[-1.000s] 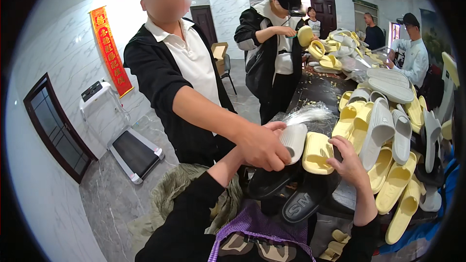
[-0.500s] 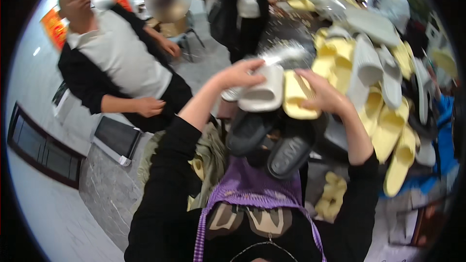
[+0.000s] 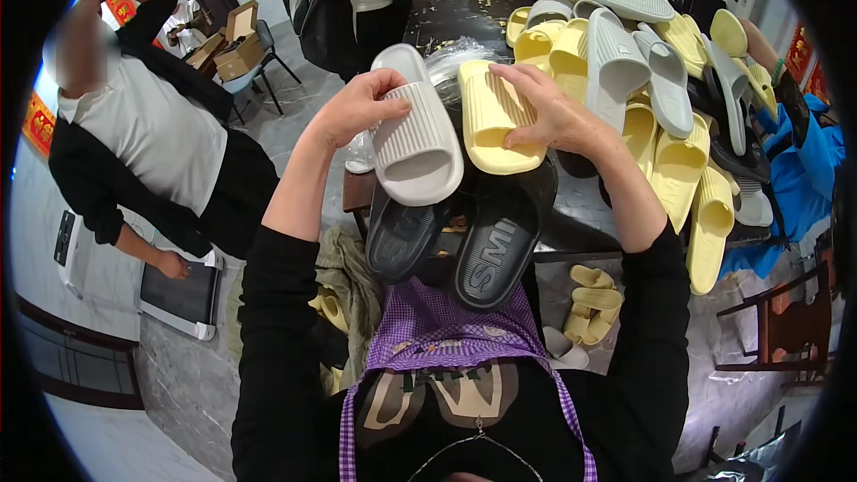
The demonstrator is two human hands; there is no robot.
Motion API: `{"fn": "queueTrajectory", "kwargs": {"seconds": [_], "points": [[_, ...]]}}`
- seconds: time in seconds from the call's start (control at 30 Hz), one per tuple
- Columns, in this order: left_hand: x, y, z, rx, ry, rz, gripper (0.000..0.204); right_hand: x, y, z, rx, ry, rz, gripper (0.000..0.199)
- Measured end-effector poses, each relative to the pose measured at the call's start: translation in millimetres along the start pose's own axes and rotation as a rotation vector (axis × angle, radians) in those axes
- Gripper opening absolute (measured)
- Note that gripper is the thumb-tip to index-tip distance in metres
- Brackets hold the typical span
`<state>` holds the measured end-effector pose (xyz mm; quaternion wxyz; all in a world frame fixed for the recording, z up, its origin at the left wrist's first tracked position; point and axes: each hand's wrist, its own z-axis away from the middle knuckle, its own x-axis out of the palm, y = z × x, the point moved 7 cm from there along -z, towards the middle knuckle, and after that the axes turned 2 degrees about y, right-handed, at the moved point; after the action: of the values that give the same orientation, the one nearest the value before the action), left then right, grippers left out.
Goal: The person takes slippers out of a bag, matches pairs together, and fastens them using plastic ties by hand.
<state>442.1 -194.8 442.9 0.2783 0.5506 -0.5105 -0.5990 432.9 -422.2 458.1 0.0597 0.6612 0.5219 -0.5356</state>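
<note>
So one grey slipper gripped in the left fingers, one yellow slipper held by the right fingers, two black slippers just below, near the surface. Co-worker's hand was on the grey one, now it's well off.

One grey slipper and one yellow slipper are held above two black slippers.
</note>
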Motion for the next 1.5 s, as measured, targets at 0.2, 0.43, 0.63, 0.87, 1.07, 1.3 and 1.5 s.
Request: {"fn": "queueTrajectory", "kwargs": {"seconds": [0.2, 0.43, 0.63, 0.87, 1.07, 1.3, 1.5], "points": [[-5, 9, 1, 0.068, -0.003, 0.047, 0.021, -6, 4, 7, -0.043, 0.064, 0.124, 0.089], [7, 22, 3, 0.120, -0.042, -0.004, 0.020, -13, -1, 9, -0.071, 0.102, 0.323, 0.089], [14, 16, -6, 0.086, -0.082, -0.031, 0.022, -5, 6, 2, -0.072, 0.048, 0.326, 0.085], [7, -22, -25, 0.038, -0.009, -0.099, 0.033, 19, 35, -15, -0.006, -0.207, 0.099, 0.081], [17, -35, -34, 0.001, -0.106, 0.055, 0.030, 39, 57, -53, 0.142, -0.296, -0.117, 0.056], [34, -37, -44, 0.007, -0.157, 0.165, 0.020, 63, 56, -82, 0.231, -0.455, -0.359, 0.038], [12, -25, -43, 0.053, 0.150, 0.347, 0.016, 69, 50, -81, 0.254, -0.607, -0.462, 0.025]]}}
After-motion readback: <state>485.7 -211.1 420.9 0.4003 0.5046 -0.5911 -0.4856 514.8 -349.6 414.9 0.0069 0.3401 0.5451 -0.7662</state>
